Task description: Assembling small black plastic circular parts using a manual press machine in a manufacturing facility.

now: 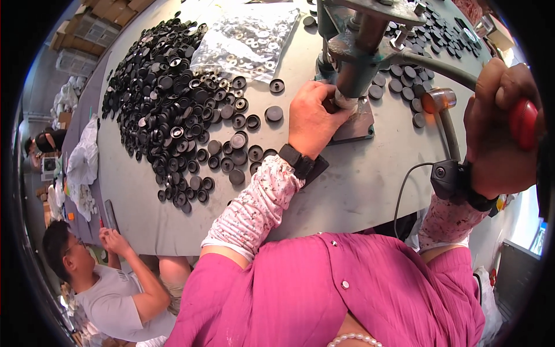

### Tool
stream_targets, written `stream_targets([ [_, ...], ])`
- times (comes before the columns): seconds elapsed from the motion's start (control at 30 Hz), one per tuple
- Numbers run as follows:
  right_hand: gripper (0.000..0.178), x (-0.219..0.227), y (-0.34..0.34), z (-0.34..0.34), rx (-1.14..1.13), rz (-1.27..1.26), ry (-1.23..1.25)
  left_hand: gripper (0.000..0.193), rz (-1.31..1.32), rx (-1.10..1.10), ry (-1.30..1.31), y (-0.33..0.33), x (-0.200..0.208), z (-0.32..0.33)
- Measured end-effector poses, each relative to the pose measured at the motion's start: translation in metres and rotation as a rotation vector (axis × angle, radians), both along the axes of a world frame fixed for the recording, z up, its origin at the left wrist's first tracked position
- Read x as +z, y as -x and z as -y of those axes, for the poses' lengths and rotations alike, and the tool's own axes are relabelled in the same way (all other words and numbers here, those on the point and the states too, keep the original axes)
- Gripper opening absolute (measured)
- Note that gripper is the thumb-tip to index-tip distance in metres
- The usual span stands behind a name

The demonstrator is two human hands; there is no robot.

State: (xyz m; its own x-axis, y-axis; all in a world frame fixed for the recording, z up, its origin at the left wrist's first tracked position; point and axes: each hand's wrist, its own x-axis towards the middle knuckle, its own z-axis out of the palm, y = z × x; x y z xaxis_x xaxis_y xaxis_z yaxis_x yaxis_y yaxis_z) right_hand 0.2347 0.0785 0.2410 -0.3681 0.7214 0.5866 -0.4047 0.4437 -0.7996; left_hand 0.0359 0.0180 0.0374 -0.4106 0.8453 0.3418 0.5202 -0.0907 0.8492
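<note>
My left hand (315,115) reaches under the ram (357,75) of a bench-mounted hand press. Its thumb and fingers are closed together at the ram's lower end, over the dark base plate (354,124). Whatever they pinch is hidden. On the right, my raised right hand (500,133) is closed around the end of the press lever (442,68), where a red knob (524,124) shows beside the palm. Left of the press spreads a large heap of round black caps (167,110). Some loose ones lie close to my left wrist, including a cap (273,113) with its smooth face up.
A clear plastic bag (248,43) of small metal-and-black round parts lies behind the heap. More black discs (407,81) are scattered right of the press, near an amber-headed hammer (439,100). Another person (115,283) sits at the lower left by the table edge.
</note>
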Motion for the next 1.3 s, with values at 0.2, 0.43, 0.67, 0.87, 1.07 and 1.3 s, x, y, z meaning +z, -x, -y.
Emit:
stream_targets([
  [0.2, 0.056, -0.031, -0.03, 0.0, 0.156, 0.097, 0.045, 0.041, -0.045, -0.018, -0.012, 0.015, 0.009, 0.022],
  [0.43, 0.05, -0.184, -0.066, 0.062, -0.045, 0.073, -0.087, 0.022, -0.389, 0.163, 0.224, 0.083, 0.024, 0.125],
  [0.67, 0.052, -0.144, -0.06, 0.043, 0.017, 0.13, -0.213, 0.039, -0.375, 0.28, 0.536, 0.106, 0.019, 0.171],
  [0.87, 0.051, -0.066, -0.054, 0.011, 0.064, 0.087, -0.036, 0.035, -0.402, 0.224, 0.522, 0.104, 0.023, 0.158],
  [1.07, 0.067, -0.022, -0.004, -0.007, 0.228, -0.062, -0.149, 0.022, -0.347, 0.275, 0.399, 0.119, 0.013, 0.156],
  [1.3, 0.068, -0.03, -0.013, -0.022, 0.288, -0.026, -0.138, 0.01, -0.29, 0.18, 0.123, 0.08, 0.034, 0.119],
])
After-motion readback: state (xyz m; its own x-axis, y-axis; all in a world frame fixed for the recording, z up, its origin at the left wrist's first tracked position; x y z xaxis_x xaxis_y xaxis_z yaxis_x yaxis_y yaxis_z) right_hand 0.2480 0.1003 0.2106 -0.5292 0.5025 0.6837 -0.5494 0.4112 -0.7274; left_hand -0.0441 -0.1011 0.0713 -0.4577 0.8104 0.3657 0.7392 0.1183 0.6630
